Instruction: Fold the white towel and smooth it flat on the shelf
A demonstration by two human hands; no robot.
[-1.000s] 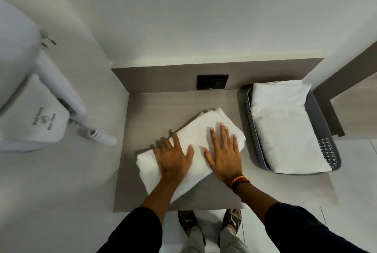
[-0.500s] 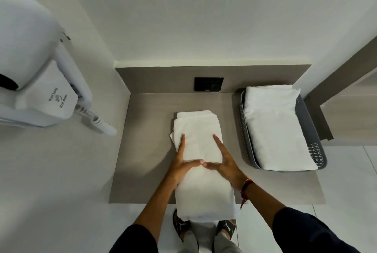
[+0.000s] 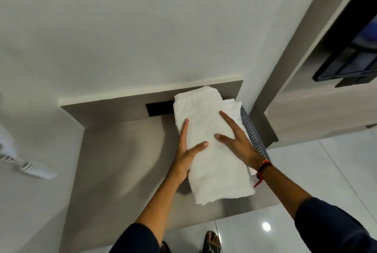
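Note:
The folded white towel (image 3: 212, 150) is a long thick bundle held between both hands above the right part of the grey shelf (image 3: 122, 161). My left hand (image 3: 186, 152) grips its left edge, thumb on top. My right hand (image 3: 237, 142) grips its right edge, thumb on top, fingers spread along the side. The towel's far end covers most of the grey basket (image 3: 253, 132) and the other white towel (image 3: 232, 107) lying in it.
A black wall socket (image 3: 159, 108) sits in the shelf's back panel. A white coiled cord (image 3: 30, 168) hangs at the left wall. A dark screen (image 3: 350, 63) is mounted at the right. My sandalled feet (image 3: 212, 242) stand on glossy white floor tiles below the shelf's front edge.
The towel has been lifted off the middle of the shelf and carried right, over the basket. Both hands moved from pressing on top to gripping its sides. The view tilted up and right.

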